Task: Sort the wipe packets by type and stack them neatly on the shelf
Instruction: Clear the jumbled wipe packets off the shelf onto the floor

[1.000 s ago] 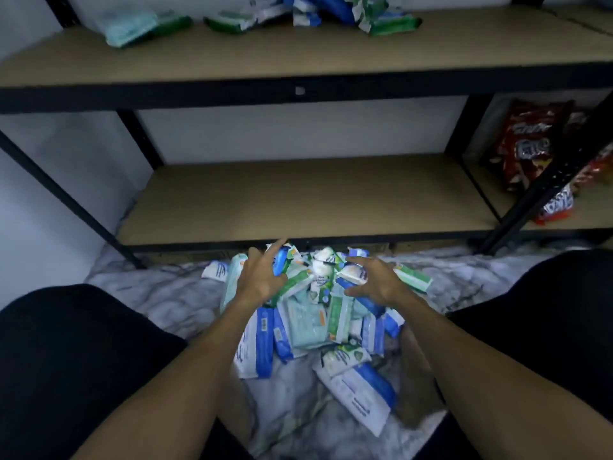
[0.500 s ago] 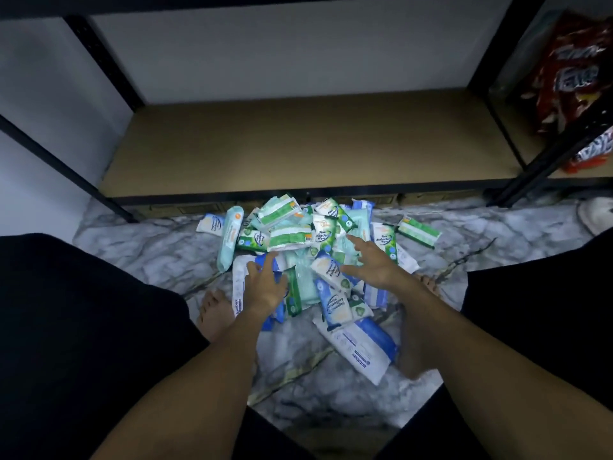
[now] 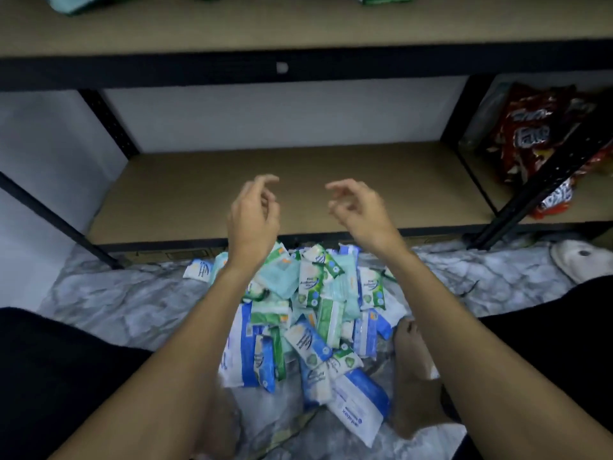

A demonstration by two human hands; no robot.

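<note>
Left hand (image 3: 253, 217) and right hand (image 3: 360, 212) hover, fingers (image 3: 262, 180) loosely curled, above the heaped wipe packets (image 3: 315, 310).

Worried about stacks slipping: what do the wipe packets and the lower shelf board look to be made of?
Wipe packets: soft plastic film, slightly glossy, judging by the crinkles and printed faces. Lower shelf board: probably particleboard or fibreboard, matt tan, uniform with no visible grain.

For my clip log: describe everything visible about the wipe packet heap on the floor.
The heap of plastic wipe packets lies jumbled on the grey marbled floor before the tan lower shelf board. Blue, green, white and teal packs overlap at mixed angles. The left hand and right hand hover above, touching none; a bare foot lies beside it.
</note>
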